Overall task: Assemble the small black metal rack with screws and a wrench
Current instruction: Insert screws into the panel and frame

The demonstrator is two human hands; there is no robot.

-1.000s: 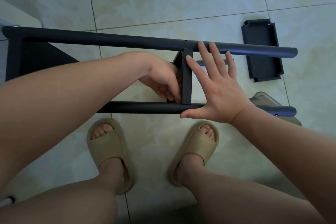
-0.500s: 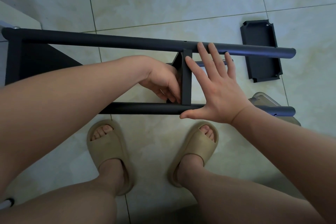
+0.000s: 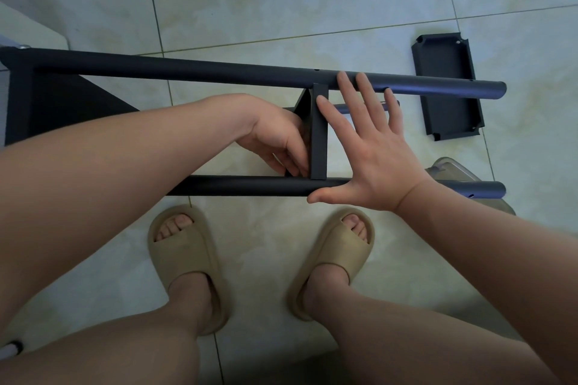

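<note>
Rack (image 3: 56,103): black tube frame, turned on its side, in front of the person's feet.
Tubes: upper tube (image 3: 187,72) and lower tube (image 3: 244,186) run left to right.
Cross panel (image 3: 319,134): spans between the two tubes.
Left hand (image 3: 278,137): fingers curled at the joint of cross panel and lower tube.
Left grip: cannot tell; fingertips hidden by the panel edge.
Right hand (image 3: 372,162): flat beside the panel's right face, thumb along the lower tube, fingertips over the upper tube.
Right grip: open, fingers straight and spread.
Loose panel (image 3: 447,87): black, flat on the tiled floor (image 3: 281,3), far right.
Sandals (image 3: 184,259): tan, on the person's feet near the lower tube.
</note>
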